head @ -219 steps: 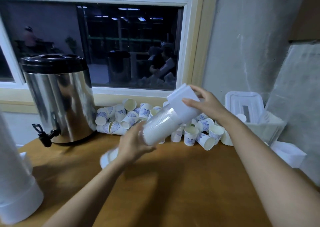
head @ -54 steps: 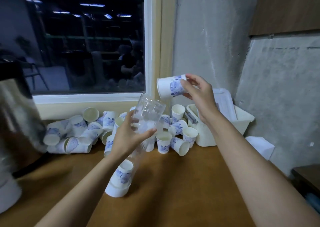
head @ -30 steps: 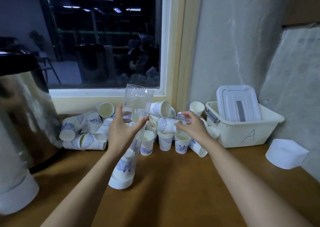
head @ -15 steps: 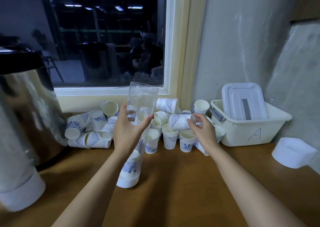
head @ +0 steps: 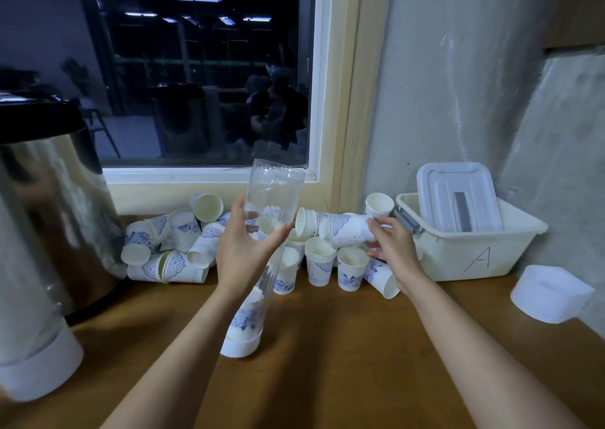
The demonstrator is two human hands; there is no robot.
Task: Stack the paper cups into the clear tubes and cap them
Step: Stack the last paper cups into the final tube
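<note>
A clear tube (head: 273,199) stands tilted on the wooden counter with a white cap on its lower end and a few blue-patterned cups inside near the bottom. My left hand (head: 247,248) grips the tube around its middle. My right hand (head: 394,248) holds a white paper cup with a blue pattern (head: 348,230) on its side, mouth toward the tube, just right of it. A pile of loose paper cups (head: 183,248) lies along the wall under the window, some upright, some tipped over.
A steel drinks urn (head: 49,199) stands at the left. A capped tube (head: 36,346) full of cups is at the near left edge. A white bin marked A (head: 474,251) with a lid in it sits right, and a loose white cap (head: 551,292) beside it.
My right hand has lifted a cup out of the pile and turned it sideways toward the tube. My left hand keeps its hold on the tube, which stays on the counter.
</note>
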